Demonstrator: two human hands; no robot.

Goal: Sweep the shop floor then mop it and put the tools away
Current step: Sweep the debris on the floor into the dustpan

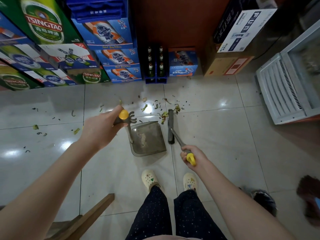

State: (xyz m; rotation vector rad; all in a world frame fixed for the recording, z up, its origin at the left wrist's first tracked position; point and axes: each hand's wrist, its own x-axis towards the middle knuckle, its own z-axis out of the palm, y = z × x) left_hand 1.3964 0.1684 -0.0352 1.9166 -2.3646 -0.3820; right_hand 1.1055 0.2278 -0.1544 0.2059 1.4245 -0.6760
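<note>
Left grip is nearest me in head view, clenched round the dustpan handle. The dustpan sits on the tiled floor. Right grip grasps the broom, brush head just beside the pan, at the vegetable scraps. Risk as I judge it: a hard stroke flicks scraps under the bottle crate.

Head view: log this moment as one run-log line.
phase: sweeping | left hand: grips handle of dustpan | right hand: grips broom, brush right of dustpan | scraps: scattered on tiles beyond both
</note>
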